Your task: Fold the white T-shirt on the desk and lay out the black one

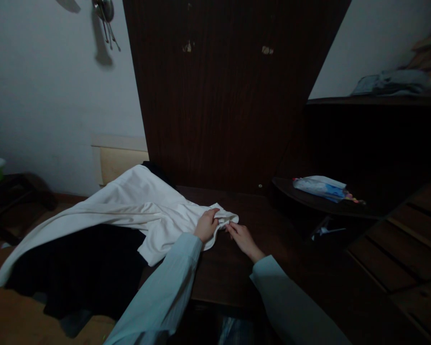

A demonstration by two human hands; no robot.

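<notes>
White garment point(129, 206): spread on dark desk point(258, 215), long axis trailing left and away from the hands; left hand point(206, 225) curled over its near-right corner, gripping; right hand point(241, 238) just beside, fingertips pinching the same edge; left nearer the bulk.

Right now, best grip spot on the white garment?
The bunched corner at its right end, where the white garment tapers on the dark table. Come from the near right. The left hand already pinches there and the right hand touches it. The rest lies spread out, draped leftwards.
</notes>
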